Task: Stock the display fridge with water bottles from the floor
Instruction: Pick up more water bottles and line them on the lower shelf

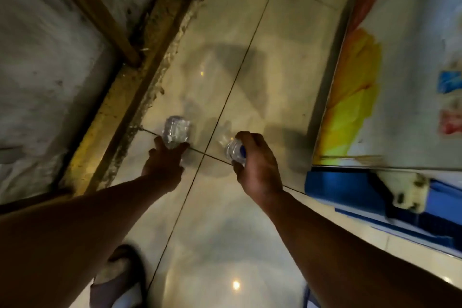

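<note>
My left hand [163,165] clasps the clear bottle [176,130] by its near end; to its right, my right hand [257,167] curls around the blue-capped bottle [235,150].

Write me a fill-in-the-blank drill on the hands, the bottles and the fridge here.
The right hand grips a bottle with a ___ cap.
The left hand holds the other bottle, so ___ bottles are in view.
The fridge stands on the person's ___ side.
Missing words: blue; two; right.
</note>
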### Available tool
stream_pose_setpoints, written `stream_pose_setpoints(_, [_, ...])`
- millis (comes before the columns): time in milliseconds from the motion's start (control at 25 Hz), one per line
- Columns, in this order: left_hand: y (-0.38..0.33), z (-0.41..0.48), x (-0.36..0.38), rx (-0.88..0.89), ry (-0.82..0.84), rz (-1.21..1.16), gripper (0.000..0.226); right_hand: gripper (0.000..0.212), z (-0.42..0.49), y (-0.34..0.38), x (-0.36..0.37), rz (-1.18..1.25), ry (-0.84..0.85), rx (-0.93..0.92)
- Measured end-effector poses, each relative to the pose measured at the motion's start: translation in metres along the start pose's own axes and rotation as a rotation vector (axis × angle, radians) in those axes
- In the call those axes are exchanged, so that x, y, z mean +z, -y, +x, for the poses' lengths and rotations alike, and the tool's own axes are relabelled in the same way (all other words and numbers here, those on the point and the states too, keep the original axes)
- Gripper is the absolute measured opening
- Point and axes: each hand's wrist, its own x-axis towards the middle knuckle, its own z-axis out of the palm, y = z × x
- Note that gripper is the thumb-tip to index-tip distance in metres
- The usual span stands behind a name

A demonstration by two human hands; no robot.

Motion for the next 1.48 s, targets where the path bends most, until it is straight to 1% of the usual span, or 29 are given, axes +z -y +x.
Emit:
stream_pose_setpoints(80, [-0.011,-0.013,-0.017,-0.018,0.035,-0.075,0.058,0.064,-0.008,0.007,-0.022,0.083,0.007,0.07])
stream_pose_setpoints(120, [-0.014,-0.023,-0.034,0.017,0.05,-0.111,0.053,0.066,-0.016,0.02,-0.042,0.152,0.019,0.132])
stream_pose_setpoints(160, [-0.02,-0.04,-0.061,0.095,0.058,-0.116,0.047,0.068,-0.025,0.037,-0.066,0.214,0.022,0.186])
stream_pose_setpoints(240, [-0.038,-0.089,-0.129,0.25,0.076,-0.127,0.036,0.071,-0.048,0.069,-0.129,0.299,-0.059,0.24])
stream_pose_setpoints(280, [-0.051,-0.116,-0.166,0.343,0.088,-0.139,0.037,0.072,-0.062,0.088,-0.167,0.319,-0.095,0.244])
stream_pose_setpoints(320, [-0.063,-0.144,-0.203,0.427,0.097,-0.103,0.042,0.072,-0.076,0.108,-0.205,0.339,-0.114,0.242])
stream_pose_setpoints(360, [-0.076,-0.17,-0.239,0.479,0.083,-0.084,0.046,0.072,-0.09,0.126,-0.242,0.351,-0.133,0.239])
stream_pose_setpoints(480, [-0.126,-0.274,-0.374,0.491,-0.006,-0.179,0.069,0.067,-0.151,0.186,-0.378,0.372,-0.243,0.235])
stream_pose_setpoints(520, [-0.143,-0.307,-0.415,0.516,-0.033,-0.219,0.072,0.065,-0.174,0.204,-0.424,0.399,-0.293,0.237])
stream_pose_setpoints(600, [-0.178,-0.378,-0.489,0.632,-0.098,-0.281,0.068,0.06,-0.223,0.227,-0.511,0.472,-0.384,0.224])
stream_pose_setpoints(680, [-0.209,-0.436,-0.544,0.757,-0.152,-0.368,0.061,0.057,-0.268,0.239,-0.577,0.546,-0.429,0.238])
stream_pose_setpoints(760, [-0.252,-0.499,-0.59,0.883,-0.206,-0.421,0.054,0.05,-0.317,0.24,-0.645,0.608,-0.548,0.246])
stream_pose_setpoints(840, [-0.298,-0.554,-0.617,1.001,-0.209,-0.502,0.046,0.042,-0.357,0.232,-0.7,0.749,-0.708,0.233])
stream_pose_setpoints(920, [-0.348,-0.597,-0.627,1.087,-0.18,-0.59,0.038,0.035,-0.389,0.219,-0.75,0.887,-0.873,0.199])
stream_pose_setpoints(1000, [-0.393,-0.625,-0.628,1.152,-0.141,-0.628,0.04,0.035,-0.406,0.201,-0.786,1.029,-0.979,0.144])
stream_pose_setpoints(1080, [-0.44,-0.648,-0.625,1.184,-0.121,-0.656,0.041,0.037,-0.416,0.174,-0.824,1.171,-0.995,0.086])
stream_pose_setpoints(1120, [-0.463,-0.656,-0.624,1.178,-0.109,-0.683,0.04,0.043,-0.418,0.157,-0.841,1.23,-0.982,0.082])
stream_pose_setpoints(1200, [-0.506,-0.671,-0.621,1.141,-0.102,-0.736,0.045,0.054,-0.419,0.123,-0.877,1.361,-0.932,0.039])
stream_pose_setpoints(1240, [-0.524,-0.673,-0.619,1.114,-0.117,-0.753,0.047,0.054,-0.417,0.109,-0.893,1.422,-0.897,0.003])
stream_pose_setpoints(1320, [-0.551,-0.676,-0.616,1.063,-0.16,-0.75,0.044,0.056,-0.407,0.083,-0.914,1.441,-0.878,0.016])
stream_pose_setpoints(1400, [-0.569,-0.679,-0.615,1.023,-0.188,-0.752,0.035,0.06,-0.394,0.058,-0.927,1.327,-0.934,0.065])
stream_pose_setpoints(1480, [-0.585,-0.681,-0.614,1.002,-0.196,-0.743,0.03,0.058,-0.386,0.04,-0.939,1.162,-0.987,0.152])
